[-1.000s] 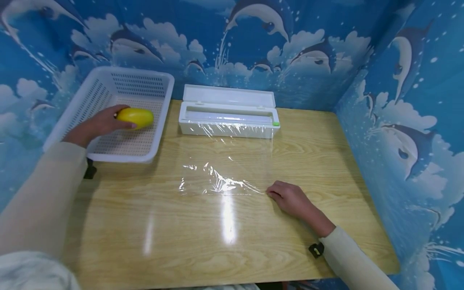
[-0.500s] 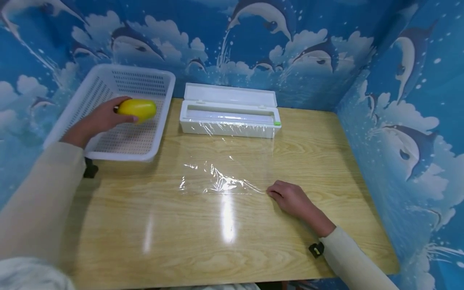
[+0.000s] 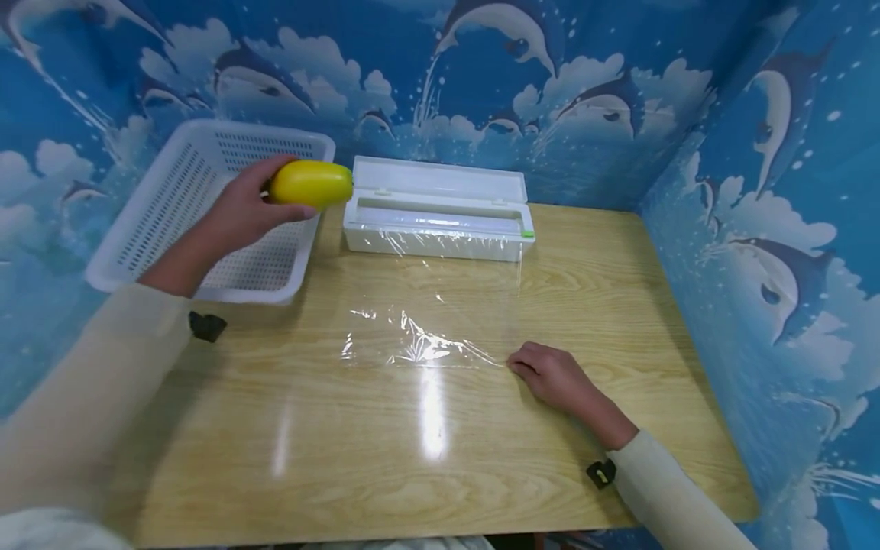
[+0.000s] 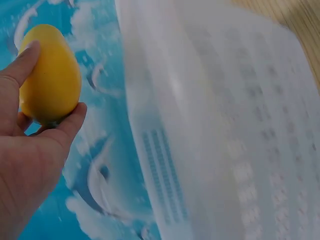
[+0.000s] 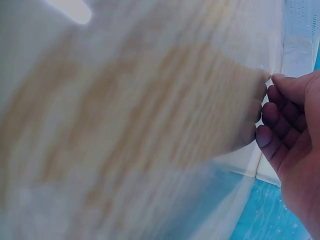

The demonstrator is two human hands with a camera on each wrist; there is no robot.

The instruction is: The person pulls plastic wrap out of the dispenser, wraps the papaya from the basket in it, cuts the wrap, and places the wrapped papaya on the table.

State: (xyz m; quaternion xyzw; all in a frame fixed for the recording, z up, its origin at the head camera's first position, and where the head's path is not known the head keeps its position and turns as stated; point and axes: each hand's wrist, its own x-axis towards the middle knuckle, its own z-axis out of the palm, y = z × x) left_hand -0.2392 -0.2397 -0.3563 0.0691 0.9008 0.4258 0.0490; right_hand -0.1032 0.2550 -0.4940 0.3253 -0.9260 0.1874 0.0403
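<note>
My left hand [image 3: 237,210] grips a smooth yellow oval fruit [image 3: 312,183], perhaps a mango, above the right rim of the white basket [image 3: 292,286]. In the left wrist view, thumb and fingers clasp the fruit [image 4: 52,75] from both sides. Over the table, a clear sheet of cling film [image 3: 426,347] stretches forward from a white dispenser box [image 3: 436,243] whose lid stands raised. Its near right corner is pinched by my right hand [image 3: 553,374], thumb against curled fingers. The right wrist view shows that pinch [image 5: 270,77] at the film's edge.
The wooden table [image 3: 357,473] has glare spots in front. Dolphin-printed blue cloth [image 3: 777,191] walls the back and both sides. A green piece [image 3: 527,234] sits at the right end of the dispenser's edge. Dark wrist cameras [image 3: 601,473] hang under both sleeves.
My left hand has lifted the yellow fruit out of the basket and carried it right, toward the dispenser box. The right hand and the cling film stay where they were.
</note>
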